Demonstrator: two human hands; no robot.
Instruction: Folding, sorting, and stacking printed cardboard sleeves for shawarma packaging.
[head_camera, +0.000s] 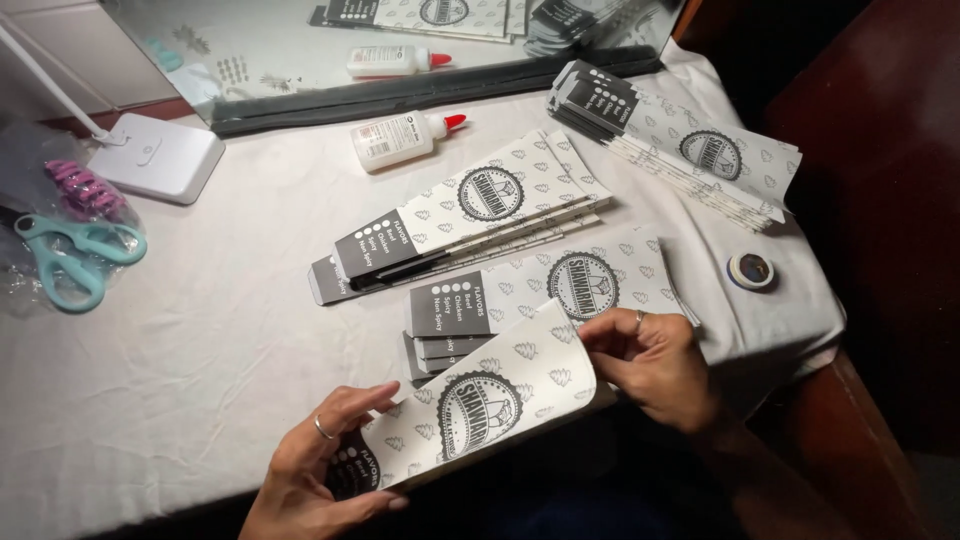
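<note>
Both hands hold one printed paper bag (480, 405) just above the counter's (200, 330) near edge: the left hand (320, 470) pinches its dark end, the right hand (655, 360) grips its pale end. A stack (540, 290) of such bags lies just beyond, glue bottle (400, 138) farther back.

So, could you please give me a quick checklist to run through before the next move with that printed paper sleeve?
1. Both hands on the sleeve: ok. Left hand holds the dark end of the printed paper sleeve; right hand pinches the far end.
2. Sleeve clear of the stack beneath: ok, lifted near the table edge.
3. Glue bottle capped: ok, red cap on, lying on its side.
4. Scissors out of the way: ok, far left.
5. Tape roll secure: not ok, near the table's right edge.
6. Sleeve free of creases: cannot tell.
</note>
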